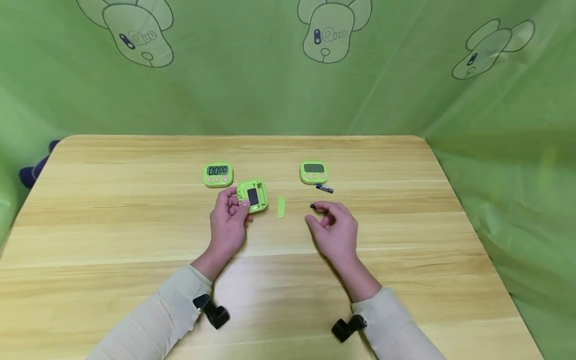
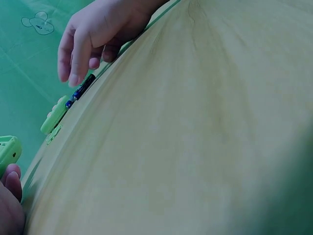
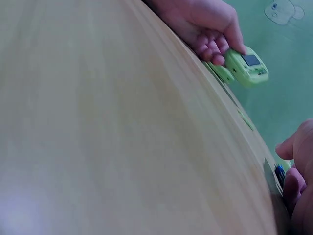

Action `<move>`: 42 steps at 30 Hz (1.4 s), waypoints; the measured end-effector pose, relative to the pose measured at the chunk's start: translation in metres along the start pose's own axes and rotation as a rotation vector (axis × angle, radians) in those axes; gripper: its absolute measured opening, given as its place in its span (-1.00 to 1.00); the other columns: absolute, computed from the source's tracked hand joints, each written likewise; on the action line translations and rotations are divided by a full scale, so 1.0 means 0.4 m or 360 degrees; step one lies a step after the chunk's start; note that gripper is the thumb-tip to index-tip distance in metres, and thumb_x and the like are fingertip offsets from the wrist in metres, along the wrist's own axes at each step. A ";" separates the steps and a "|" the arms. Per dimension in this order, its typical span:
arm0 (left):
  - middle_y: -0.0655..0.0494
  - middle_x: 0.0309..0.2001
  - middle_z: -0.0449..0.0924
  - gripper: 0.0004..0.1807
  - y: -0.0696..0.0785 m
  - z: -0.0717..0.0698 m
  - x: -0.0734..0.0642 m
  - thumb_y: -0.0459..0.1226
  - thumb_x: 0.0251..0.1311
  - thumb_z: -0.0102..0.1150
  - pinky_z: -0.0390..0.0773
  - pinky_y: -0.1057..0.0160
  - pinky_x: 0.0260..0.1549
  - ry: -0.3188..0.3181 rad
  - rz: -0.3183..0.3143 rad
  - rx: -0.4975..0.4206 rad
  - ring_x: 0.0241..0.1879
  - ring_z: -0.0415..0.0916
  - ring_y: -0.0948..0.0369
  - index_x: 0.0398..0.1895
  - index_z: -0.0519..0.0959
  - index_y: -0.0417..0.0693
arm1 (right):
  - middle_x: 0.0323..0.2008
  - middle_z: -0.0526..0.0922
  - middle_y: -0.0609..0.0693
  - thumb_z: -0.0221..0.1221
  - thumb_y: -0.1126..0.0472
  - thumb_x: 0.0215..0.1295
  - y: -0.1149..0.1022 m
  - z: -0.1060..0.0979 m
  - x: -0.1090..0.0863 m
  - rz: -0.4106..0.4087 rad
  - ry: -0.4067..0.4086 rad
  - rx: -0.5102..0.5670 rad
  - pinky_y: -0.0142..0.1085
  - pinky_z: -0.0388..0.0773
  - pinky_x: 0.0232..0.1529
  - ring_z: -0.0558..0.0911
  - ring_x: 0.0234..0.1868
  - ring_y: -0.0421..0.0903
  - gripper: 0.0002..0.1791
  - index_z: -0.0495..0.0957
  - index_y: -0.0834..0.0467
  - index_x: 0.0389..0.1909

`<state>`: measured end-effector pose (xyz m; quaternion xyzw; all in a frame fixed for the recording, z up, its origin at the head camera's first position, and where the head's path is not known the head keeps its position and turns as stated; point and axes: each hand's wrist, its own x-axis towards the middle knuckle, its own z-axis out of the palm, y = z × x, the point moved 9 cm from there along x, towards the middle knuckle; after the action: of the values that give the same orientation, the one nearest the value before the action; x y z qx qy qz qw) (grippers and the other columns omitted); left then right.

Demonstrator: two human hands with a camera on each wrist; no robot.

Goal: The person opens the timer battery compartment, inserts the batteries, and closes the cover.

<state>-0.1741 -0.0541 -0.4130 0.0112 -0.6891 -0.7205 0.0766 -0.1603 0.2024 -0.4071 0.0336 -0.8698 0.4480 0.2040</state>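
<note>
Holding a lime-green plastic timer with round corners [image 1: 253,196] in the left hand [image 1: 227,225], pinched between thumb and bent fingers. Showing its back, tipped up, with a dark box shape in the middle and an open slot at the side. Held over the pale wood-look worktop [image 1: 279,300], left of the middle.

Reaching low with the right hand [image 1: 335,232], thumb and pointing finger apart, other fingers bent in. At the tip of the pointing finger, the end of a small dark battery [image 1: 312,205]. Cannot tell if gripped or just touched.

Lying just past the right hand, a thin, dark blue-black battery [image 1: 324,188]. Close behind that, a lime-green timer with pink buttons and a plain grey screen [image 1: 314,173], face up. Between both hands, flat on the worktop, a thin light-green plastic strip [image 1: 281,207].

Resting just behind the left hand, face up, a lime-green timer with black zeros on its screen [image 1: 218,176], pink-buttoned too.

On both arms, cream sleeves [image 1: 153,315] with little black gadgets [image 1: 216,315] at the cuffs. Hanging behind and beside the worktop, a shiny green curtain [image 1: 225,95] with round-eared animal faces [image 1: 327,37].
</note>
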 end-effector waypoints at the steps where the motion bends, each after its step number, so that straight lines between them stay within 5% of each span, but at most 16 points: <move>1: -0.04 -0.36 0.45 -0.65 0.000 0.000 0.000 -0.53 0.39 0.03 0.63 0.27 -0.58 0.0002 -0.0002 0.0000 -0.41 0.50 -0.34 0.20 0.34 -0.43 | -0.34 0.65 0.10 0.51 0.38 -0.02 0.006 -0.007 0.002 0.0000 0.0011 -0.0026 -0.49 0.46 -0.51 0.53 -0.53 -0.12 -0.67 0.71 0.27 -0.17; 11: -0.07 -0.36 0.46 -0.65 0.011 -0.003 -0.001 -0.51 0.40 0.04 0.64 0.24 -0.56 0.0004 0.0000 0.0009 -0.40 0.50 -0.34 0.20 0.35 -0.43 | -0.33 0.67 -0.01 0.46 0.29 0.13 0.047 -0.010 0.032 0.0073 -0.0052 -0.0305 -0.27 0.43 -0.54 0.48 -0.57 -0.15 -0.80 0.73 0.18 -0.21; 19: -0.09 -0.35 0.44 -0.65 0.012 -0.005 0.002 -0.51 0.40 0.05 0.63 0.21 -0.54 -0.0003 0.0015 0.0026 -0.41 0.50 -0.35 0.20 0.34 -0.45 | -0.30 0.63 0.00 0.31 0.29 0.33 0.038 -0.005 0.034 0.0043 -0.0031 -0.0251 -0.24 0.46 -0.44 0.52 -0.41 -0.11 -0.80 0.70 0.21 -0.06; 25: -0.10 -0.35 0.43 -0.65 0.015 -0.005 0.002 -0.51 0.40 0.04 0.64 0.18 -0.52 -0.0004 0.0016 0.0049 -0.40 0.51 -0.33 0.20 0.34 -0.44 | -0.14 0.49 0.16 0.14 0.38 0.44 0.029 0.011 0.029 0.0038 -0.0033 0.0025 -0.34 0.59 -0.30 0.54 -0.21 -0.04 -0.80 0.62 0.30 0.00; 33: -0.12 -0.35 0.43 -0.65 0.020 -0.005 -0.001 -0.52 0.38 0.06 0.65 0.15 -0.50 -0.0005 0.0013 0.0054 -0.40 0.51 -0.33 0.19 0.35 -0.46 | -0.25 0.63 0.19 0.30 0.49 0.25 -0.020 0.040 0.028 -0.0094 0.0103 0.0374 -0.52 0.51 -0.45 0.53 -0.39 -0.04 -0.84 0.62 0.35 -0.15; 42: -0.15 -0.34 0.43 -0.65 0.021 -0.003 -0.001 -0.53 0.38 0.05 0.68 0.06 -0.44 -0.0009 0.0024 0.0043 -0.40 0.51 -0.33 0.18 0.35 -0.47 | -0.35 0.56 0.30 0.24 0.73 -0.05 -0.139 0.079 0.035 -0.0207 0.0025 0.0792 -0.21 0.72 -0.12 0.62 -0.26 0.08 -0.83 0.60 0.54 -0.38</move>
<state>-0.1728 -0.0555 -0.4046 0.0051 -0.6991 -0.7105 0.0800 -0.1698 0.1460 -0.3756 0.1353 -0.7271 0.6345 0.2245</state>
